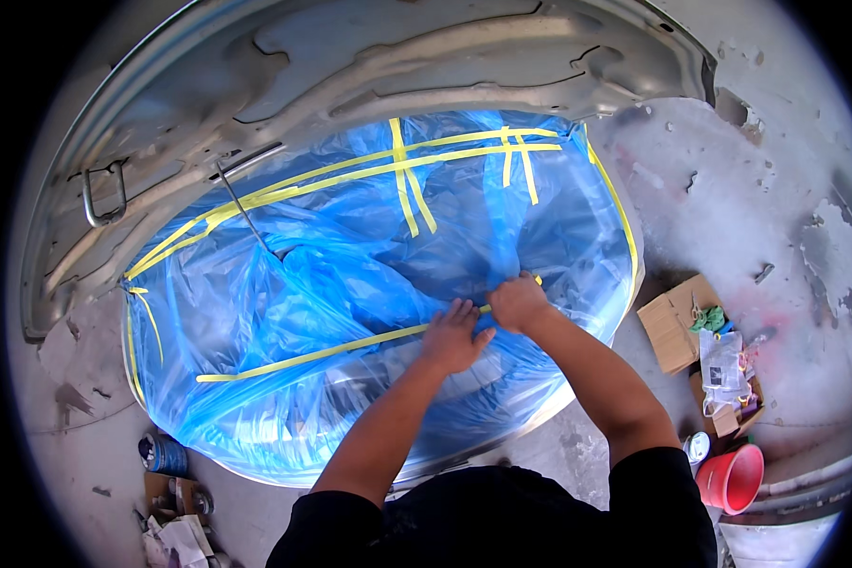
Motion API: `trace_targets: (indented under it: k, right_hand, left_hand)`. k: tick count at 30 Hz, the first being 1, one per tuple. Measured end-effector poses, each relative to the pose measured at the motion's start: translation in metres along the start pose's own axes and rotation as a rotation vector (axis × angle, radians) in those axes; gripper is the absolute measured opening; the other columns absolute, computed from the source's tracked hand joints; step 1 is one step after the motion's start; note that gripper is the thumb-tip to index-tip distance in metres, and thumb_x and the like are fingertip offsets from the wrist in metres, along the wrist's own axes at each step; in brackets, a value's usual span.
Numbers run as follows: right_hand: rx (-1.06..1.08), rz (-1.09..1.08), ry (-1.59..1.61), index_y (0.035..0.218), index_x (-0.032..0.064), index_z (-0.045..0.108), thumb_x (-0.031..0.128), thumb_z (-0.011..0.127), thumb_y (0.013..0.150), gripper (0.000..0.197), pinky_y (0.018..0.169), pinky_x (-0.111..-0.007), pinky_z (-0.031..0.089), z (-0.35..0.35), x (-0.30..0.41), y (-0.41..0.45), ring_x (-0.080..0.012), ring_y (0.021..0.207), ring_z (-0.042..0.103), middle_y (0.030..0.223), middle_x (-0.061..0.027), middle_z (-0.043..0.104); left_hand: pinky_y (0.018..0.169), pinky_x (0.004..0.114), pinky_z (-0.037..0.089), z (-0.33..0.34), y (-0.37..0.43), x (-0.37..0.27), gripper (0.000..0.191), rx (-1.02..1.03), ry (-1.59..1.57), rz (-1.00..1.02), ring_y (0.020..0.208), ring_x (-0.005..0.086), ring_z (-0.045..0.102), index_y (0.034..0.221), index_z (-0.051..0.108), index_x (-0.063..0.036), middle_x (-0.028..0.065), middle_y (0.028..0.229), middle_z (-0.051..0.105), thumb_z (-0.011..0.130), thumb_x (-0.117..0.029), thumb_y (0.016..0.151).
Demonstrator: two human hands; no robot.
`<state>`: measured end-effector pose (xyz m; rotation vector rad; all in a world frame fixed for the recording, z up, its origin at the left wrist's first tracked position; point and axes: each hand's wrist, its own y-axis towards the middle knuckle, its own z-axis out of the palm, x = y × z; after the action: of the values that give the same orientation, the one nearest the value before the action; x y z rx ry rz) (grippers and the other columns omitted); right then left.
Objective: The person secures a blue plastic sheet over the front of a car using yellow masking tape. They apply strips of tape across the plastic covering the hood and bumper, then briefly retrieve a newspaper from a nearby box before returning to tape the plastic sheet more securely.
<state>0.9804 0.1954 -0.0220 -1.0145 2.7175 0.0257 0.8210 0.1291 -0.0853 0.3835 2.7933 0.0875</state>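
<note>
Blue translucent plastic masking film (341, 284) covers the opening of a car body in front of me, wrinkled and bunched at the middle. A long strip of yellow masking tape (312, 355) runs across the film and under my hands. My left hand (458, 337) lies flat on that strip, its thumb spread away from the fingers. Just right of it, my right hand (518, 302) is closed around the tape. A short yellow end sticks out beyond my right knuckles; whether a roll is inside the fist is hidden.
A raised hood (412, 64) arches over the far side. A thin prop rod (241, 206) reaches from it down to the film. More yellow tape (355, 170) crosses the far edge. Cardboard boxes (671, 323) and a red bucket (731, 479) stand right; a blue can (163, 454) stands left.
</note>
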Motion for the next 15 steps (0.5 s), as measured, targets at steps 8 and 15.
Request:
trace_targets:
  k: [8, 15]
  right_hand:
    - [-0.282, 0.082, 0.226, 0.092, 0.0105, 0.070, 0.013, 0.059, 0.083, 0.015, 0.074, -0.043, 0.055, 0.024, -0.002, -0.008, -0.0284, 0.093, 0.067, 0.107, -0.0136, 0.060]
    - [-1.002, 0.201, 0.732, 0.092, 0.0026, 0.065, 0.001, 0.060, 0.084, 0.010, 0.074, -0.040, 0.052, -0.014, -0.062, -0.035, -0.0320, 0.086, 0.064, 0.103, -0.0163, 0.060]
  left_hand:
    - [0.111, 0.046, 0.030, 0.002, -0.003, -0.001, 0.070, -0.038, -0.052, -0.005, 0.141, 0.0322, 0.032, 0.138, 0.048, -0.0018, 0.0157, 0.149, 0.041, 0.039, -0.057, 0.096]
    - [0.112, 0.051, 0.028, 0.009, 0.003, -0.007, 0.067, -0.003, -0.026, -0.048, 0.143, 0.0324, 0.029, 0.140, 0.047, -0.0090, 0.0136, 0.150, 0.040, 0.040, -0.059, 0.095]
